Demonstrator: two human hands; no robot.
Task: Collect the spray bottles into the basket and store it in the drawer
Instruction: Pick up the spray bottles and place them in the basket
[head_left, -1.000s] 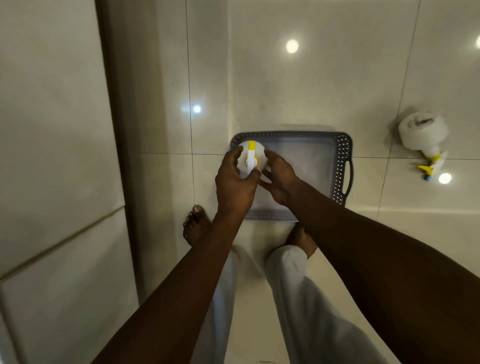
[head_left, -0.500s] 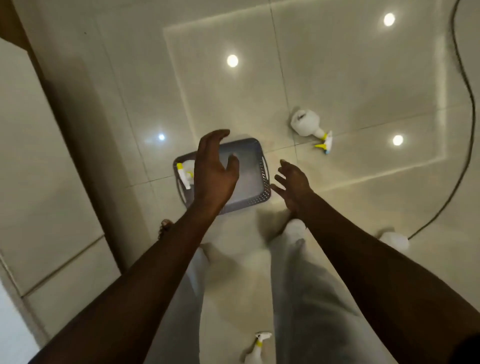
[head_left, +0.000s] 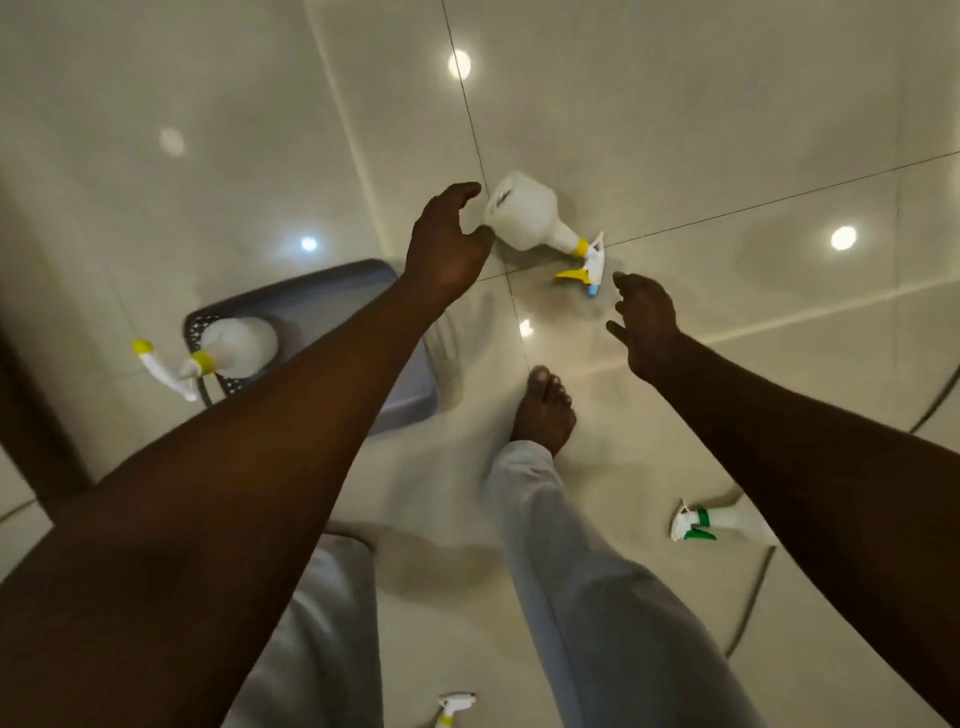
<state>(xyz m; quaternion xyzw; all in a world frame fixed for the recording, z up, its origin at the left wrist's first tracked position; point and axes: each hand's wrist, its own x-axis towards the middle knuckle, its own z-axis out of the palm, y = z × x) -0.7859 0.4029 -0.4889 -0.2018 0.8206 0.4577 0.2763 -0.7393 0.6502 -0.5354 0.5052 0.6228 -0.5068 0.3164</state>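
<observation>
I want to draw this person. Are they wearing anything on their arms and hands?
No. The left arm and right arm are bare, no sleeves in view. The left hand and right hand have no gloves; no watch or bracelet shows.

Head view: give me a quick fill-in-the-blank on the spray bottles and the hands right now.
1. The grey basket holds ____ spray bottle.
2. The left hand hovers by a floor bottle with a ____ trigger.
3. The small bottle beside the right forearm has a ____ trigger.
4. The right hand holds ____.
Missing: one; yellow; green; nothing.
</observation>
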